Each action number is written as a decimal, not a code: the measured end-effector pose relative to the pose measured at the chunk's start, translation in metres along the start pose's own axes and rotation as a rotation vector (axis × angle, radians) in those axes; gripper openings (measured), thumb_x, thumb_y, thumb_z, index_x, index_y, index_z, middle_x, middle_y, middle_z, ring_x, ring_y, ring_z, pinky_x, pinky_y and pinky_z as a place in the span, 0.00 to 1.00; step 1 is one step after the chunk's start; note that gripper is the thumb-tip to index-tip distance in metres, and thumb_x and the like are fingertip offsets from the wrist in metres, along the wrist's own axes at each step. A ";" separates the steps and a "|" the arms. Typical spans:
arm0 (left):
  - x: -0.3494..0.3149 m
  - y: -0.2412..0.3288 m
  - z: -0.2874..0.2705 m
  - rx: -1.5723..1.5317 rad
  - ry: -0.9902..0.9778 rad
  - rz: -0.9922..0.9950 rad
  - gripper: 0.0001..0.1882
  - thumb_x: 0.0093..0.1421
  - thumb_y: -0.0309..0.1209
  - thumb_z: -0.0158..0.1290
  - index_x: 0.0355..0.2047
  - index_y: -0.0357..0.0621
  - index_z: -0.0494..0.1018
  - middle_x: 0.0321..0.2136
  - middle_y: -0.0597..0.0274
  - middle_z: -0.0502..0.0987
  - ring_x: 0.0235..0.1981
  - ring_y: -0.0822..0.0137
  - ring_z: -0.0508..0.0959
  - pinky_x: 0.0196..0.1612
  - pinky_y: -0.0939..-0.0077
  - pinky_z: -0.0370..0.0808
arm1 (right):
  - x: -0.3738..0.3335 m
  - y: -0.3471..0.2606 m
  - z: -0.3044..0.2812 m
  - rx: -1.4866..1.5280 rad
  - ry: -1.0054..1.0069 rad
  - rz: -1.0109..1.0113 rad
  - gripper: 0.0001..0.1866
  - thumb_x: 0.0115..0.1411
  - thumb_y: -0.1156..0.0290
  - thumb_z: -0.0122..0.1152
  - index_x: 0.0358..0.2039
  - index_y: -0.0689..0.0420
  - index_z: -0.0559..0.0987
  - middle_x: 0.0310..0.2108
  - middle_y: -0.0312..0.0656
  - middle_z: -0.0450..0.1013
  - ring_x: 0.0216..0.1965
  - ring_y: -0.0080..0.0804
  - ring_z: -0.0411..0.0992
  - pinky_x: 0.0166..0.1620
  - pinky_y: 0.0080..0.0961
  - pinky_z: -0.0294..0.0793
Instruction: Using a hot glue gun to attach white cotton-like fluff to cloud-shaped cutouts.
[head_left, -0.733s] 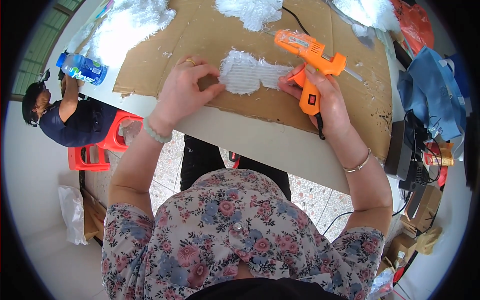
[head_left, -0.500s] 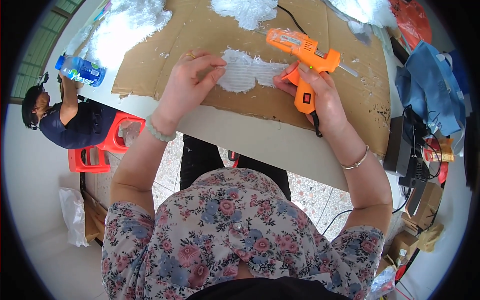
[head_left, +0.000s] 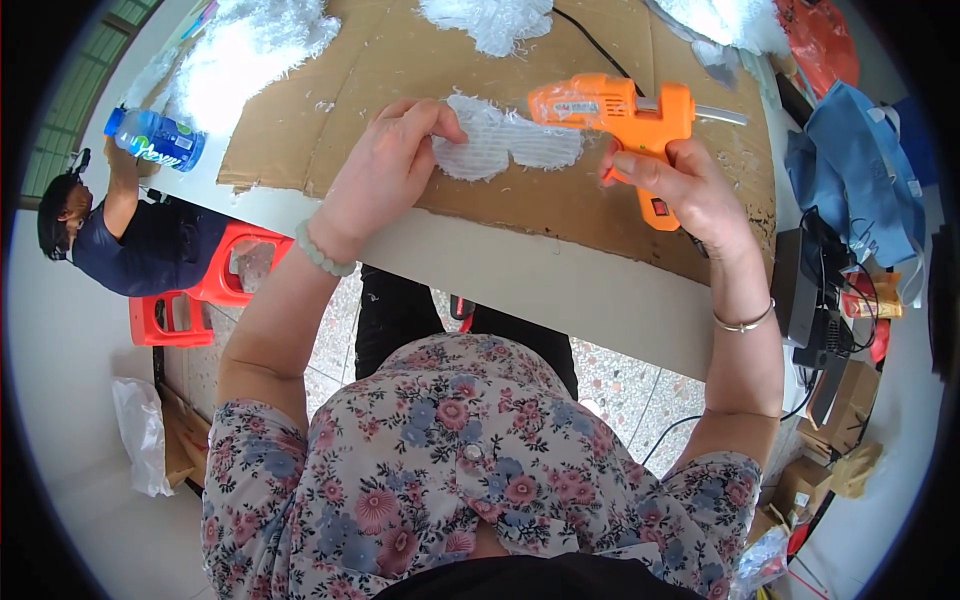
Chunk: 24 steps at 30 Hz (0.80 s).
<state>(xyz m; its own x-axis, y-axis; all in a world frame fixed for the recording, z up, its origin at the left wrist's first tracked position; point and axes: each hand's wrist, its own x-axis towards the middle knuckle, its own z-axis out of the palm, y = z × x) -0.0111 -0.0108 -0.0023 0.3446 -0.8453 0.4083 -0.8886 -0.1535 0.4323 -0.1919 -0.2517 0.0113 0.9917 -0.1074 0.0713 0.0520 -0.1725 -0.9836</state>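
My right hand (head_left: 690,185) is wrapped round the handle of an orange hot glue gun (head_left: 655,125), a finger at its red trigger. Out of the gun's back end sticks a pale glue stick (head_left: 722,115), and the nozzle points left over a white, ribbed fabric piece (head_left: 485,145) with frayed edges. This two-lobed piece lies on brown cardboard (head_left: 390,60). At the piece's left edge my left hand (head_left: 385,160) has its fingers curled in, thumb and forefinger closed on the edge.
White fluffy material (head_left: 250,60) is heaped at the far left, with another fringed white piece (head_left: 490,25) at the back. A blue-capped bottle (head_left: 155,140) stands near the left edge, beside a seated person (head_left: 130,235). A black cord (head_left: 590,40) runs across the cardboard.
My right hand has let go of the fabric piece's right end and moved right with the glue gun, which is now more level. My left hand has shifted slightly right over the piece's edge.
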 end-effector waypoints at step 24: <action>0.011 -0.003 -0.005 0.005 -0.057 0.000 0.13 0.50 0.14 0.38 0.34 0.38 0.69 0.30 0.58 0.78 0.39 0.55 0.74 0.46 0.66 0.70 | 0.003 0.001 0.009 -0.392 -0.132 0.167 0.12 0.60 0.67 0.57 0.39 0.62 0.72 0.26 0.33 0.68 0.27 0.19 0.66 0.32 0.18 0.67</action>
<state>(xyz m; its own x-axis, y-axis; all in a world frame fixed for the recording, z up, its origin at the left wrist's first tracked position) -0.0029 -0.0172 0.0049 0.3270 -0.8732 0.3613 -0.8902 -0.1563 0.4280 -0.1882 -0.2431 0.0090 0.9906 -0.0437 -0.1296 -0.1331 -0.5242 -0.8411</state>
